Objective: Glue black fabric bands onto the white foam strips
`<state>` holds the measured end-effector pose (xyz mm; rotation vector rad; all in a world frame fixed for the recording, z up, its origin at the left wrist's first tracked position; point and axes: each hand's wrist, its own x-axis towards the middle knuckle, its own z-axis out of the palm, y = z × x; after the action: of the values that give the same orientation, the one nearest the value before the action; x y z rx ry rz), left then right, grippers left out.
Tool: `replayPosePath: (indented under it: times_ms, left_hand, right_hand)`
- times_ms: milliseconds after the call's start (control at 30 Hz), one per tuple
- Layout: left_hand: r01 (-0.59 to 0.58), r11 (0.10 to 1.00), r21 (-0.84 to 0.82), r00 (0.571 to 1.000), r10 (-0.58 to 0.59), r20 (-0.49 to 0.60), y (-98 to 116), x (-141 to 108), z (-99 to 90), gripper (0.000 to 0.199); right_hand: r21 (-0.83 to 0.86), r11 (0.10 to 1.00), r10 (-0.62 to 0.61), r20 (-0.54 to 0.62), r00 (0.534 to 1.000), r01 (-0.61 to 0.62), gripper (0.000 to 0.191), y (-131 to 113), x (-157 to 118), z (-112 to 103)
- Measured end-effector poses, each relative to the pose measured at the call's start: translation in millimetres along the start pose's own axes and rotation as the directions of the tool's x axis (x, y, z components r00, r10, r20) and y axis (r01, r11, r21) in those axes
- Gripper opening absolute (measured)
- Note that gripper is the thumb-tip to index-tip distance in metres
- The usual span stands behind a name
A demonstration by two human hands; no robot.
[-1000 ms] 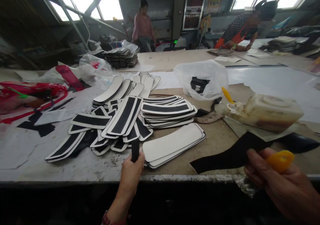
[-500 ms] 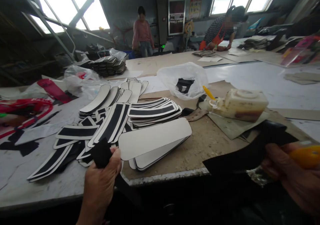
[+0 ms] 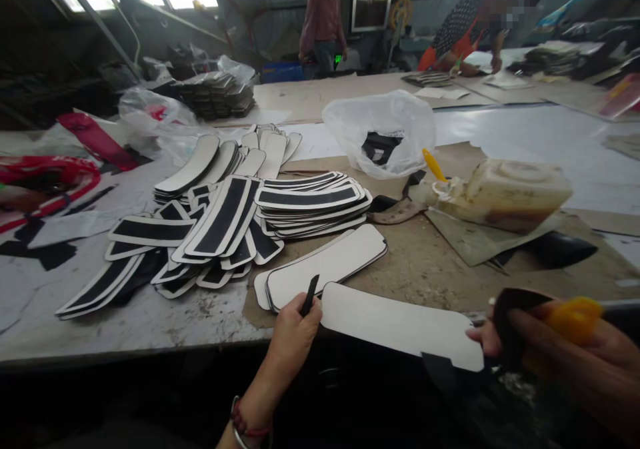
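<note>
Taking the middle of the view as the clock's centre, the left hand was at six o'clock, its forearm rising from below. Thumb and fingers pinched the near end of a pale panel together with a thin black strip that stood up past the thumb. The right hand, at four o'clock and coming in from the side, had its fingertips at the panel's other end and gripped a yellow-handled tool; blur hid how firmly those fingertips pressed. A dark band curled over this hand.

The panel stretched between both hands at five o'clock, off the table edge, sloping down toward the right. It looked light and thin, springy rather than rigid, smooth-faced and not fragile, though likely to bow if held at one end only; a pinch at each rounded end seemed the best hold.

Just beyond, at six o'clock, lay more plain panels; a banded stack sat near the centre, a looser banded heap at nine. Farther out were a stained container at three and a plastic bag at one. Across the far table, two people stood at twelve and two.
</note>
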<state>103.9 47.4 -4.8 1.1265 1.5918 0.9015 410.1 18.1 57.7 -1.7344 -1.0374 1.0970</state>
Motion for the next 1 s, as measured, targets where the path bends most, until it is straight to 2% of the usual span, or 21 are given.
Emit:
replayPosePath:
  times_ms: [67,100,167,233,300,367,433,567,867,1000]
  left_hand:
    - [0.009,1.0,-0.001,1.0,-0.009,0.024,-3.0,0.9,-0.6,0.026]
    - [0.011,1.0,-0.001,0.999,-0.01,0.031,-3.4,1.0,-1.1,0.027]
    - [0.011,1.0,-0.001,0.999,-0.011,0.038,-3.6,1.4,-1.7,0.028]
    - [0.016,1.0,-0.003,0.999,-0.016,0.04,-4.8,2.7,-1.3,0.029]
    - [0.024,1.0,-0.006,0.999,-0.023,0.044,-7.1,4.4,-0.5,0.029]
    - [0.032,0.999,-0.009,0.998,-0.032,0.052,-9.2,5.7,-0.2,0.029]
    - [0.042,0.999,-0.005,0.997,-0.041,0.06,-9.7,6.2,-0.6,0.031]
    - [0.07,0.998,0.007,0.995,-0.07,0.07,-7.1,6.9,-1.8,0.032]
    - [0.125,0.992,-0.015,0.986,-0.123,0.117,-6.3,10.4,-1.1,0.032]
    - [0.136,0.99,-0.024,0.983,-0.132,0.124,-4.3,9.6,-0.7,0.034]
  right_hand:
    - [-0.098,0.992,0.105,0.239,0.965,-0.083,0.045,-7.9,3.0,16.7]
    - [-0.154,0.986,0.105,0.333,0.937,-0.056,0.044,-11.4,6.9,25.3]
    - [-0.247,0.959,-0.001,0.484,0.875,0.138,0.036,-18.3,18.2,44.1]
    - [-0.309,0.884,-0.065,0.663,0.746,0.352,0.026,-25.7,31.4,65.7]
    - [-0.35,0.797,-0.02,0.799,0.601,0.492,0.02,-33.4,43.4,88.9]
    - [-0.382,0.721,0.04,0.856,0.516,0.578,0.018,-39.4,52.7,111.2]
    - [-0.418,0.649,0.068,0.864,0.499,0.636,0.018,-42.0,59.1,129.7]
    - [-0.473,0.559,0.096,0.853,0.513,0.681,0.02,-38.4,66.4,150.5]
    - [-0.528,0.55,0.179,0.831,0.527,0.646,0.021,-35.2,71.9,160.3]
    - [-0.524,0.545,0.171,0.834,0.525,0.654,0.02,-32.8,73.8,161.6]
